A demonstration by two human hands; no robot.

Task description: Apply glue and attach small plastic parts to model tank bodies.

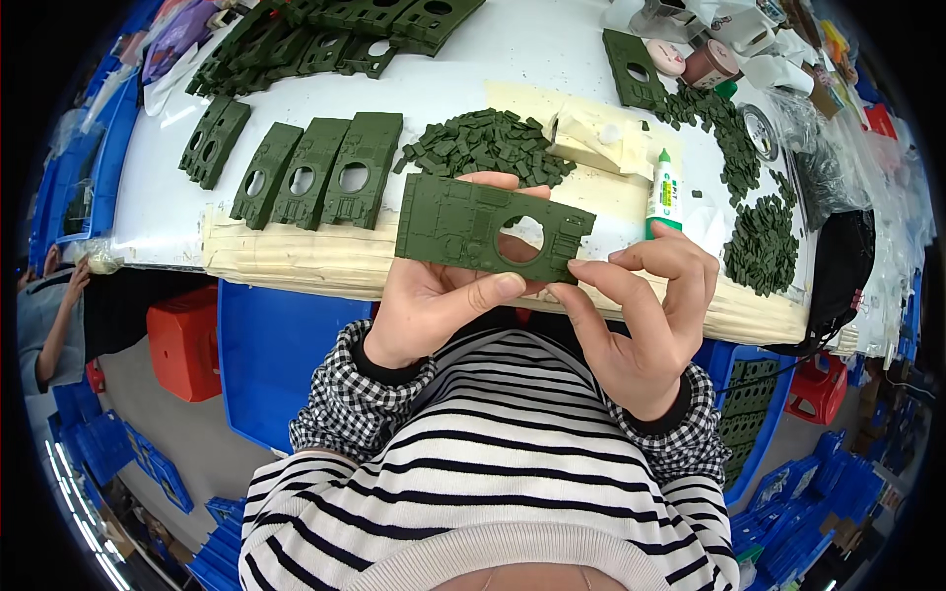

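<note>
A dark green plastic model tank hull [455,229] with a round hole is held up over the table's near edge. My left hand [434,305] is closed around it from below, thumb along the near edge and fingertips showing behind the far edge. At the hull's near right corner, the thumb and forefinger of my right hand [641,305] meet in a pinch, the other fingers curled loosely. Whether a small piece is between those fingertips cannot be made out. Beyond the hull lies a heap of small green plastic pieces [483,143]. A glue bottle [665,192] with a green tip stands right of it.
Three similar hulls [307,175] lie in a row at left, with smaller green parts [214,143] beside them. More hulls [325,39] are piled far back. Loose pieces [764,246] lie at right. A blue bin [281,345] and red stool [184,345] stand below; another person [59,315] is at left.
</note>
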